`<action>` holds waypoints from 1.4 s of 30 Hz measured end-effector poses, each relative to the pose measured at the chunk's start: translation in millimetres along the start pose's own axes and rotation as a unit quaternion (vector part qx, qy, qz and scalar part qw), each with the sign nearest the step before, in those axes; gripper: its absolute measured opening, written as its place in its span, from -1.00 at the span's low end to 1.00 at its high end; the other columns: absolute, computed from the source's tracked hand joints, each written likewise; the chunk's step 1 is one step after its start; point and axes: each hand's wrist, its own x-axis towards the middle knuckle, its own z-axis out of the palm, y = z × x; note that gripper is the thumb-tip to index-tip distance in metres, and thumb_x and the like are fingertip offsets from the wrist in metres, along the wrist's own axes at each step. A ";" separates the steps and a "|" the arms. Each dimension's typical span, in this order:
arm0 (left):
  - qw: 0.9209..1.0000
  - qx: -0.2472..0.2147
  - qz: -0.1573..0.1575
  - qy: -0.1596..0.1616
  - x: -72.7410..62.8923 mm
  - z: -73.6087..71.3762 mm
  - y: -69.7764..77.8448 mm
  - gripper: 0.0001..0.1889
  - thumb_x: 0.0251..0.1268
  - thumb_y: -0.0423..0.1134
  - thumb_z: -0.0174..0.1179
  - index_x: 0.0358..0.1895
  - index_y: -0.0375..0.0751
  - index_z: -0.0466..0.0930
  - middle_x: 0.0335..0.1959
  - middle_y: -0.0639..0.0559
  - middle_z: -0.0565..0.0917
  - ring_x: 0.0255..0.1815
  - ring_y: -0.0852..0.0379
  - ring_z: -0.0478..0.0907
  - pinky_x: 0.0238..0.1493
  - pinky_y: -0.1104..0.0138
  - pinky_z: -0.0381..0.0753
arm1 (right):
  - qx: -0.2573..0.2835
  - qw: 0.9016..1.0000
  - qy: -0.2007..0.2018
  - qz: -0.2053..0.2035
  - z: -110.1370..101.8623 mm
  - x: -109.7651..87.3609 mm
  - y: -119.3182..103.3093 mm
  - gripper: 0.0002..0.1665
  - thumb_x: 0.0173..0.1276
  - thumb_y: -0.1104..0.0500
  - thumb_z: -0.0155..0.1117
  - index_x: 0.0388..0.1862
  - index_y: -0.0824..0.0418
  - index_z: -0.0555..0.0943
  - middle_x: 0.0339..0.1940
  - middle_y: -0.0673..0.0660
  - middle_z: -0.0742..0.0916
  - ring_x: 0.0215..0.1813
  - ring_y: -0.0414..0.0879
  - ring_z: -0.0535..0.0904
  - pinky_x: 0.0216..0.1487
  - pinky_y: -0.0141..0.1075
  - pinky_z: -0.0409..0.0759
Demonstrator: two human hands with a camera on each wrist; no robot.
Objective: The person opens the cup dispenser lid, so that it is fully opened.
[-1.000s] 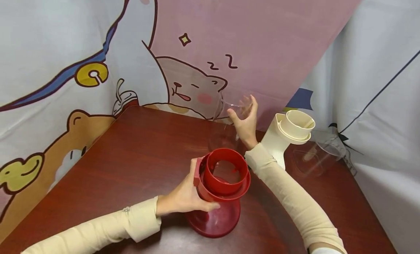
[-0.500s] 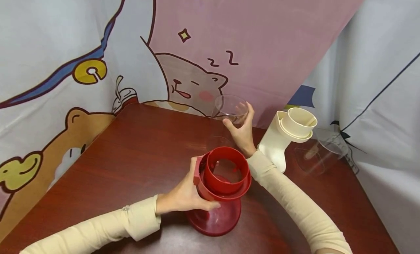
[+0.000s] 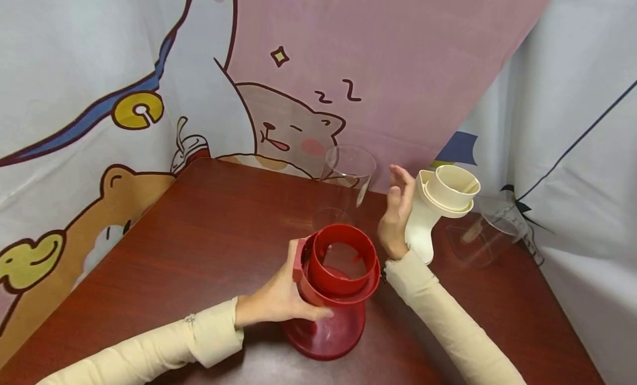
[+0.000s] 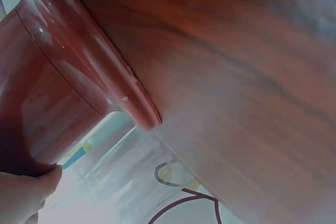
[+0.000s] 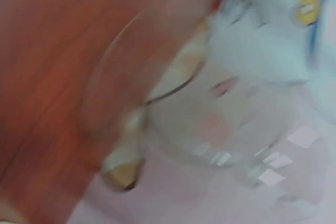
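Note:
My left hand point(image 3: 276, 296) grips the neck of a red plastic stand point(image 3: 343, 291), which has a round foot and an open ring-shaped top. In the left wrist view the red stand point(image 4: 58, 72) fills the upper left, and a bit of the hand point(image 4: 26, 195) shows below it. A clear cylindrical container point(image 3: 346, 177) stands upright on the table behind the stand. To its right my right hand point(image 3: 397, 219) is held up with extended fingers, apart from it and holding nothing. The right wrist view is blurred, with the clear container's outline faintly visible.
A cream stand point(image 3: 420, 224) of similar shape is just right of my right hand. Beyond it, at the table's right side, is another clear container point(image 3: 490, 233). A printed curtain point(image 3: 423, 69) borders the dark wooden table point(image 3: 224, 224) at the back and sides.
My right hand has let go of the clear container and moved right, toward the cream stand. The container stays upright where it was set. My left hand keeps its hold on the red stand.

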 end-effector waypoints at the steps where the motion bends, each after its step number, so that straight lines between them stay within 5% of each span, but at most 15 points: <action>1: 1.000 0.002 0.000 -0.002 -0.5 -1.3 0.6 0.21 -0.01 0.05 0.70 0.58 0.02 -0.03 0.58 -0.04 0.29 0.55 0.02 0.36 0.51 0.29 0.53 | 0.026 1.000 -0.011 -0.008 -0.9 -3.9 -10.2 -0.03 0.57 -0.48 0.05 0.41 0.36 0.45 0.37 0.11 0.61 0.51 -0.07 0.47 0.66 -0.20 0.29; 5: 1.000 0.015 0.008 0.004 -5.3 -9.0 4.8 0.34 -0.06 0.42 0.55 0.69 0.06 -0.12 0.67 0.01 0.20 0.63 0.07 0.27 0.59 0.34 0.39 | 0.113 0.982 -0.147 0.038 0.0 -15.9 -46.5 -0.24 0.68 -0.40 -0.14 0.37 0.15 0.55 0.29 -0.06 0.72 0.40 -0.18 0.59 0.52 -0.29 0.45; 8: 0.998 0.023 0.024 0.048 -16.3 -8.8 16.8 0.17 0.29 0.43 0.31 0.75 0.03 -0.17 0.74 0.05 0.09 0.72 0.05 0.14 0.66 0.42 0.20 | 0.159 0.953 -0.233 0.114 0.1 -21.7 -64.5 -0.28 0.71 -0.38 -0.27 0.42 0.03 0.54 0.35 -0.09 0.72 0.44 -0.19 0.58 0.54 -0.28 0.47; 11: 0.993 0.050 0.023 0.109 -32.4 4.9 39.9 -0.15 0.67 0.23 -0.03 0.78 0.00 -0.19 0.79 0.06 -0.02 0.78 0.04 0.01 0.67 0.49 0.03 | 0.175 0.929 -0.280 0.167 -0.4 -27.1 -77.2 -0.26 0.72 -0.38 -0.41 0.45 -0.05 0.51 0.41 -0.11 0.69 0.51 -0.16 0.55 0.59 -0.25 0.45; 13: 0.990 0.060 0.005 0.130 -39.3 19.0 55.4 -0.27 0.75 0.04 -0.18 0.79 0.01 -0.22 0.81 0.08 -0.10 0.80 0.09 -0.10 0.76 0.24 -0.02 | 0.176 0.919 -0.303 0.182 0.6 -28.9 -83.7 -0.22 0.73 -0.38 -0.50 0.48 -0.06 0.49 0.45 -0.12 0.66 0.56 -0.12 0.51 0.62 -0.20 0.42; 14: 0.989 0.058 -0.005 0.133 -40.9 25.6 61.5 -0.28 0.75 -0.05 -0.19 0.79 0.03 -0.25 0.82 0.09 -0.15 0.80 0.13 -0.14 0.76 0.28 -0.06 | 0.177 0.914 -0.314 0.188 1.2 -29.2 -86.1 -0.21 0.72 -0.38 -0.54 0.50 -0.06 0.48 0.47 -0.13 0.64 0.59 -0.07 0.48 0.64 -0.18 0.40; 18: 0.992 0.024 -0.046 0.118 -39.0 42.4 70.6 -0.17 0.69 -0.20 -0.12 0.79 0.12 -0.39 0.82 0.16 -0.33 0.80 0.17 -0.31 0.69 -0.39 -0.17 | 0.181 0.900 -0.337 0.210 3.5 -31.3 -90.0 -0.17 0.72 -0.37 -0.59 0.55 -0.05 0.45 0.52 -0.12 0.61 0.62 -0.07 0.44 0.62 -0.18 0.42; 23: 0.989 0.013 -0.049 0.137 -32.0 47.5 65.0 -0.20 0.69 -0.15 -0.16 0.79 0.14 -0.37 0.81 0.12 -0.33 0.79 -0.04 -0.32 0.56 -0.58 -0.24 | 0.181 0.892 -0.319 0.264 3.4 -41.1 -93.1 -0.21 0.73 -0.36 -0.53 0.49 -0.11 0.54 0.49 -0.07 0.66 0.49 -0.14 0.57 0.49 -0.18 0.56; 28: 0.982 0.007 0.003 0.187 -15.7 42.9 50.8 -0.32 0.75 -0.04 -0.33 0.80 0.11 -0.26 0.79 -0.05 -0.10 0.77 0.02 -0.13 0.59 -0.47 -0.22 | 0.154 0.909 -0.221 0.318 10.5 -62.4 -111.0 -0.22 0.73 -0.34 -0.37 0.49 0.05 0.56 0.40 -0.08 0.73 0.38 -0.19 0.64 0.44 -0.27 0.57; 31: 0.978 0.002 0.031 0.206 -7.4 33.2 41.6 -0.34 0.76 0.03 -0.39 0.79 0.03 -0.13 0.76 -0.11 0.08 0.72 0.19 0.07 0.73 -0.06 -0.03 | 0.114 0.930 -0.164 0.310 17.0 -79.7 -124.6 -0.23 0.76 -0.24 -0.30 0.59 0.25 0.42 0.50 0.03 0.65 0.42 -0.21 0.58 0.48 -0.35 0.50; 35: 0.977 -0.002 0.060 0.203 3.8 13.4 30.6 -0.34 0.77 0.06 -0.44 0.75 -0.11 0.08 0.68 -0.23 0.30 0.66 0.09 0.31 0.60 0.47 0.25 | 0.083 0.941 -0.152 0.290 22.6 -99.0 -139.7 -0.30 0.78 -0.07 -0.30 0.69 0.29 0.23 0.64 0.23 0.45 0.54 -0.20 0.44 0.55 -0.43 0.38; 40: 0.984 0.000 0.044 0.173 9.0 -1.6 25.2 -0.30 0.76 0.11 -0.48 0.74 -0.18 0.07 0.69 -0.26 0.29 0.69 -0.19 0.25 0.60 0.45 0.27 | 0.064 0.942 -0.184 0.274 20.1 -107.7 -146.7 -0.32 0.78 -0.03 -0.32 0.73 0.20 0.13 0.67 0.25 0.35 0.59 -0.21 0.33 0.55 -0.49 0.32; 42: 0.984 0.008 0.021 0.175 6.3 -1.6 27.4 -0.30 0.76 0.12 -0.47 0.76 -0.14 0.00 0.73 -0.20 0.21 0.72 -0.20 0.16 0.69 0.26 0.21 | 0.060 0.944 -0.188 0.265 15.6 -107.5 -145.6 -0.32 0.78 -0.03 -0.33 0.73 0.22 0.12 0.70 0.25 0.32 0.60 -0.25 0.31 0.55 -0.52 0.30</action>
